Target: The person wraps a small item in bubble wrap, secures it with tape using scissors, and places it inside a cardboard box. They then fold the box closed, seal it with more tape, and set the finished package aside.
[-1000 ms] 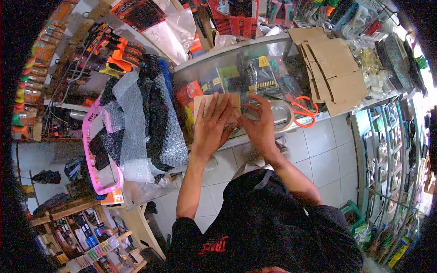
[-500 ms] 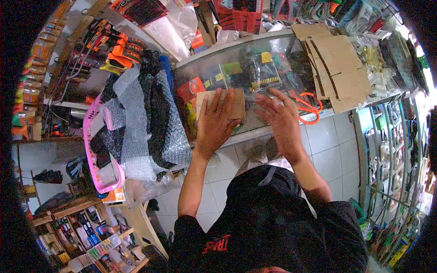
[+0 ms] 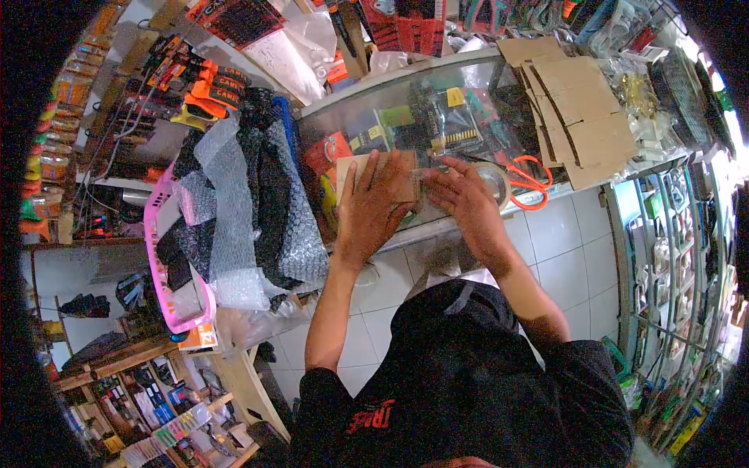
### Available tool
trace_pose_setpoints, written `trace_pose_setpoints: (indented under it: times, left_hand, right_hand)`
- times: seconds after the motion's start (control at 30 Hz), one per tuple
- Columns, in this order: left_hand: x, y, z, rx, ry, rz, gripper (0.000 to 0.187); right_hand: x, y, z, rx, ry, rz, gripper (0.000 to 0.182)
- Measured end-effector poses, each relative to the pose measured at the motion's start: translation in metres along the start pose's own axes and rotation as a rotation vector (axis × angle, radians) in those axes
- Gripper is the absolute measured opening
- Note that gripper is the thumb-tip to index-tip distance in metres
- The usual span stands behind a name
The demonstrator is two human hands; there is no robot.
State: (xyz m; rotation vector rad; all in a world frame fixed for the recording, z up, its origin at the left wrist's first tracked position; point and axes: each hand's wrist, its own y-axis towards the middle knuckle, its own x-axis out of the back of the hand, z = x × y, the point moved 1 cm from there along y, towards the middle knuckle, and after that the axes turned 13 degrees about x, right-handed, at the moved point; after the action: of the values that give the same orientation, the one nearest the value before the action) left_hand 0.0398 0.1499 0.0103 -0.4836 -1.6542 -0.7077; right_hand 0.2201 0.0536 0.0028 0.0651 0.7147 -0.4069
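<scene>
Here my left hand (image 3: 373,209) lies flat, fingers spread, pressing a small cardboard box (image 3: 402,178) onto the glass counter (image 3: 468,86). My right hand (image 3: 462,201) rests open against the box's right edge, gripping nothing. A tape roll (image 3: 497,181) and orange scissors (image 3: 527,186) sit just beside it; bubble wrap (image 3: 242,210) fills a pink basket (image 3: 156,242) to the left.

We stand at a glass-topped display counter (image 3: 468,86) over a white tiled floor (image 3: 562,249). Wooden shelving (image 3: 117,366) sits near left, a glass-fronted cabinet (image 3: 671,257) right, brightly lit.
</scene>
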Motion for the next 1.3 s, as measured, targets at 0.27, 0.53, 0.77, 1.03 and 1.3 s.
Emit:
trace_pose_setpoints:
  times: [0.27, 0.53, 0.77, 1.03, 1.3]
  left_hand:
    - [-0.001, 0.001, 0.000, -0.034, 0.045, 0.003, 0.065]
    - [-0.001, 0.000, 0.002, -0.048, 0.025, 0.003, 0.057]
    - [0.001, 0.000, 0.001, -0.063, -0.016, -0.046, 0.056]
    - [-0.001, 0.000, 0.002, -0.059, -0.047, -0.050, 0.057]
    - [-0.001, 0.002, 0.000, -0.065, -0.046, -0.057, 0.058]
  right_hand:
    - [-0.003, 0.000, 0.000, -0.003, -0.026, -0.027, 0.042]
    - [0.002, 0.008, -0.030, 0.075, -0.108, -0.111, 0.043]
    - [-0.016, 0.018, -0.048, 0.218, -0.232, -0.268, 0.054]
    - [-0.020, 0.022, -0.070, 0.478, -0.390, -0.308, 0.057]
    - [-0.017, 0.027, -0.077, 0.489, -0.613, -0.337, 0.042]
